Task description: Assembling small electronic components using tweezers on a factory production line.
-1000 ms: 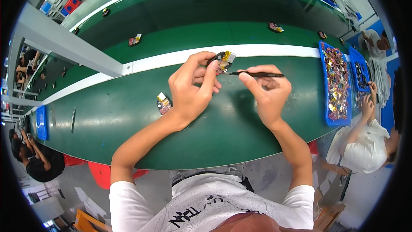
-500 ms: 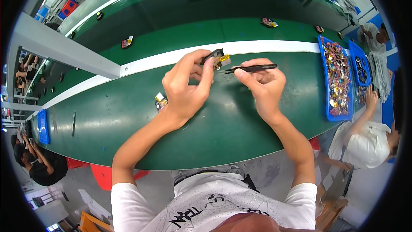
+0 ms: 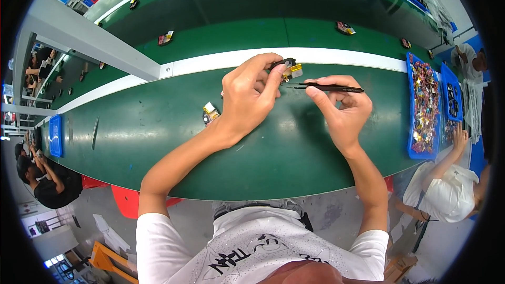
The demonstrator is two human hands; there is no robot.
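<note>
My left hand (image 3: 248, 94) pinches a small black-cased electronic assembly (image 3: 282, 63) between thumb and fingers, above the green bench near its white rail. A yellow-and-silver piece (image 3: 295, 69) sticks out from its right side. Black tweezers (image 3: 336, 88) lie in the closed fingers of my right hand (image 3: 347, 115), with their tips pointing left, just below that piece. Whether the tips touch the assembly I cannot tell. A similar small assembly (image 3: 210, 113), partly yellow and white, rests on the bench beside my left wrist.
A blue tray (image 3: 411, 126) of many small colourful parts stands at the right, with a smaller blue tray (image 3: 458, 92) beyond it. Another blue tray (image 3: 56, 135) is at far left. Past the white rail (image 3: 221, 62), several assemblies lie on a green surface. Co-workers sit on both sides.
The whole view has shifted, so the bench and trays appear further right. Both hands keep their grips; the tweezer tips now appear slightly closer under the assembly.
</note>
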